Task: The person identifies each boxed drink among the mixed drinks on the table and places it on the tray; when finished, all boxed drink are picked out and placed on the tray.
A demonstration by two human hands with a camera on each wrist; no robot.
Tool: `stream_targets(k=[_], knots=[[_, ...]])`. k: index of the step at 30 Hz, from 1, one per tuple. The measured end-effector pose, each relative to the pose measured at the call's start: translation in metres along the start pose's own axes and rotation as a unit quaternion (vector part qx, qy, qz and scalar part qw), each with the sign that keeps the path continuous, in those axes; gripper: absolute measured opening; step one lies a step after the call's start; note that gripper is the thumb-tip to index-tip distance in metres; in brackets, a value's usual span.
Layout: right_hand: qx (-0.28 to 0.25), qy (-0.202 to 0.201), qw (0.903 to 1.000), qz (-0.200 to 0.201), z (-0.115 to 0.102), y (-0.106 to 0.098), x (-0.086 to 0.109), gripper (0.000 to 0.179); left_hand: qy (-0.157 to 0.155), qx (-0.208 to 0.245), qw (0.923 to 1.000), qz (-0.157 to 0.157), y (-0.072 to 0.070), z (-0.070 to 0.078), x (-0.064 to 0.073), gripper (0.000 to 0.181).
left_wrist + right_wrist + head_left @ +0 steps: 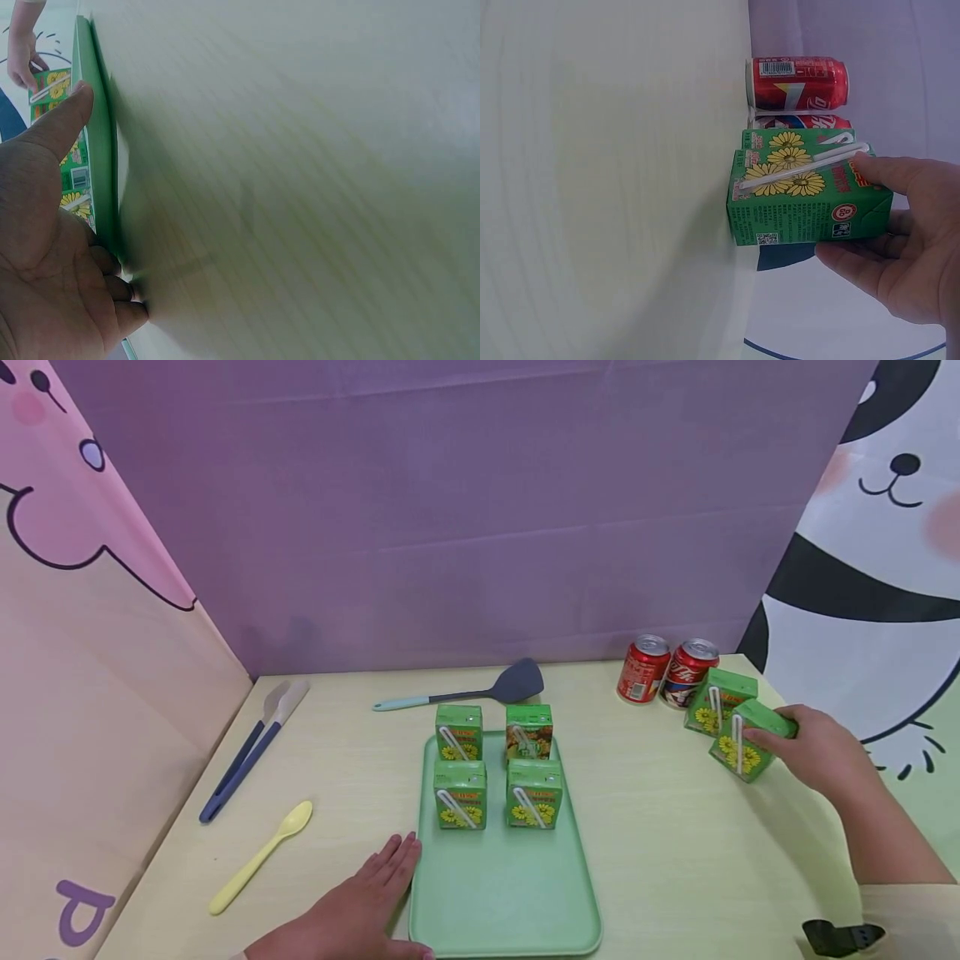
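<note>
Juice box (pixel 747 753) gripped by R hand (pixel 825 752)

Box pinched btwn thumb & fingers, at R side of table (pixel 660 860), just in front of 2nd box (pixel 722 693), nr 2 red cans (pixel 642 672). Green tray (pixel 502 893) w/ 4 boxes (pixel 460 797) touched at L edge by L hand (pixel 356 897), fingers extended.

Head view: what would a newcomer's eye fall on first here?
Probably the green tray at front centre, with four green cartons standing on it. Next, likely the right hand at the right, gripping another carton. Two red cans stand out too, near the table's back right.
</note>
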State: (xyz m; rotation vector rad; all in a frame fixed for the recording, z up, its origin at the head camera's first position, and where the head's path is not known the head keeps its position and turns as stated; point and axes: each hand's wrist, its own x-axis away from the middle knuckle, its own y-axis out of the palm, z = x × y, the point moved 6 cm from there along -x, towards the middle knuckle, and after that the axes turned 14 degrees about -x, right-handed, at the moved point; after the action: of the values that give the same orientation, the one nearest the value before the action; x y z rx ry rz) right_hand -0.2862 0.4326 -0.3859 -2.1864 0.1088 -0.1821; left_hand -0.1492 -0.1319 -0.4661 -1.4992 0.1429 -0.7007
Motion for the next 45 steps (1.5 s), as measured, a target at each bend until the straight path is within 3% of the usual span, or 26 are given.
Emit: stream_targets(k=[8, 14, 24, 33, 41, 45], knots=[[-0.007, -0.029, 0.9995, -0.010, -0.019, 0.004, 0.007, 0.090, 0.001, 0.003, 1.0000, -0.007, 0.000, 0.000, -0.001, 0.123], [-0.009, -0.070, 0.9974, -0.014, -0.048, 0.010, 0.019, 0.085, 0.001, 0.003, 1.0000, 0.000, 0.000, 0.001, 0.000, 0.123], [-0.053, -0.110, 0.9910, -0.055, -0.100, 0.032, 0.048, 0.071, -0.001, -0.001, 1.0000, -0.001, 0.002, -0.001, -0.001, 0.123], [-0.104, -0.168, 0.9754, -0.098, -0.144, 0.054, 0.086, 0.049, 0.007, -0.003, 0.9999, 0.009, 0.000, 0.002, 0.000, 0.122], [-0.121, -0.196, 0.9618, -0.149, -0.173, 0.080, 0.113, 0.041, 0.008, -0.004, 0.9999, 0.011, 0.001, 0.001, 0.000, 0.121], [-0.119, -0.228, 0.9516, -0.168, -0.187, 0.095, 0.126, 0.036, 0.007, -0.004, 0.9999, 0.011, 0.000, 0.002, 0.001, 0.122]])
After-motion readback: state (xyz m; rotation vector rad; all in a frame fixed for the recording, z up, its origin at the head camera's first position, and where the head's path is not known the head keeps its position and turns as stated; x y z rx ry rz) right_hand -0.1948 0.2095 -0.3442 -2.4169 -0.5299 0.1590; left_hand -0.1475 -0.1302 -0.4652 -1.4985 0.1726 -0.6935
